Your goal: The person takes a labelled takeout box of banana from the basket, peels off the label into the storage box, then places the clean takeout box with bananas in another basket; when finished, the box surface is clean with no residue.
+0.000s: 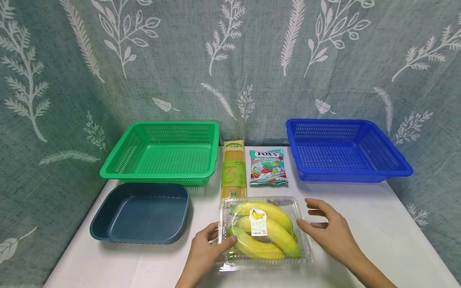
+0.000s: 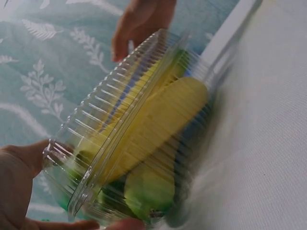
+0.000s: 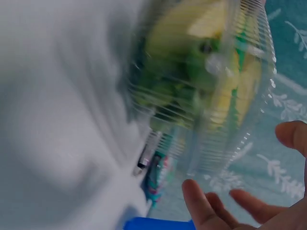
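A clear plastic box [image 1: 252,265] of yellow bananas [image 1: 279,234] with green ends is at the front middle of the table, with a white label [image 1: 258,222] on its lid. My left hand [image 1: 207,248] grips its left side, thumb over the top edge and fingers at the side wall. In the left wrist view the box [image 2: 115,143] is tilted, its underside close over the white cloth. My right hand [image 1: 333,236] is beside the right edge, fingers spread and loosely bent, holding nothing; in the right wrist view its fingertips [image 3: 194,191] are near the box wall.
Behind the box lie a pasta pack [image 1: 234,172] and a mint candy bag [image 1: 267,166]. A green basket [image 1: 158,176] stands back left, a dark blue-grey tub [image 1: 144,241] in front of it, and a blue basket [image 1: 342,176] back right. A patterned curtain [image 1: 252,60] hangs behind the table.
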Motion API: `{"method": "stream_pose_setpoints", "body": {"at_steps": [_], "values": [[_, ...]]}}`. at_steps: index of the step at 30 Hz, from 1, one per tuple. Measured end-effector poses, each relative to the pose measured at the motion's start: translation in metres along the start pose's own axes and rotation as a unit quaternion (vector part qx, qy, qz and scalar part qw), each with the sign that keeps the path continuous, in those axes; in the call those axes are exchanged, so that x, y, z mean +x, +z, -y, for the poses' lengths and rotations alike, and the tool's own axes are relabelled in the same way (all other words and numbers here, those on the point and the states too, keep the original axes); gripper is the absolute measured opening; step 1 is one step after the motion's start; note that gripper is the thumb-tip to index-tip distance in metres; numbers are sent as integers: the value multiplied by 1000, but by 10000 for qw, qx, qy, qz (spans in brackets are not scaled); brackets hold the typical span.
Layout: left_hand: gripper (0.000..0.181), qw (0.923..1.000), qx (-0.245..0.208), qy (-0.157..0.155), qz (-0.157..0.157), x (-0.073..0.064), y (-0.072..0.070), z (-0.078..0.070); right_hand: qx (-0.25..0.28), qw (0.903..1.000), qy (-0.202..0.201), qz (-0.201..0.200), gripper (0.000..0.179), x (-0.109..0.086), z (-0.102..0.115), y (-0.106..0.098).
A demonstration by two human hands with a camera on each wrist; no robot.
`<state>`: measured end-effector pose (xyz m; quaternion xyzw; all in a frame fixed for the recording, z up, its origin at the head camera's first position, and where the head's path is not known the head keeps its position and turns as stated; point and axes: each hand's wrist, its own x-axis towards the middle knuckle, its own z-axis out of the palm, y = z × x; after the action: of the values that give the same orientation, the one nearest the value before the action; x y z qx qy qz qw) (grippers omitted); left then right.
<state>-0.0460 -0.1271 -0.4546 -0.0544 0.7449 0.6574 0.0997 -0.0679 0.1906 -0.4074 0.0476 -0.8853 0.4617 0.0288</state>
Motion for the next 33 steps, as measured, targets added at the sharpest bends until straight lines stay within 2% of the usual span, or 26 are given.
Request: {"method": "stream_pose_setpoints", "body": {"at_steps": [3, 7, 14, 19, 24, 33], "values": [[68, 10000, 30, 20, -5, -1, 0, -1, -213, 9986, -463, -163, 45, 2, 6, 0], [70, 10000, 31, 3, -6, -1, -1, -5, -413, 9941, -989, -190, 33, 10, 13, -1], [71, 10000, 73, -1, -4, -1, -1, -5, -629, 9787, -1945, 172, 35, 25, 34, -3], [69, 9999, 103, -87, -37, 0, 0, -5, -724, 9699, -2252, 577, 33, 33, 49, 2], [69, 9998, 157, -53, -60, -1, 1, -5, -768, 9604, -2573, 742, 30, 41, 57, 8], [70, 9998, 169, -58, -71, -2, 1, -7, -1065, 9514, -2660, 1129, 25, 50, 64, 17]]}}
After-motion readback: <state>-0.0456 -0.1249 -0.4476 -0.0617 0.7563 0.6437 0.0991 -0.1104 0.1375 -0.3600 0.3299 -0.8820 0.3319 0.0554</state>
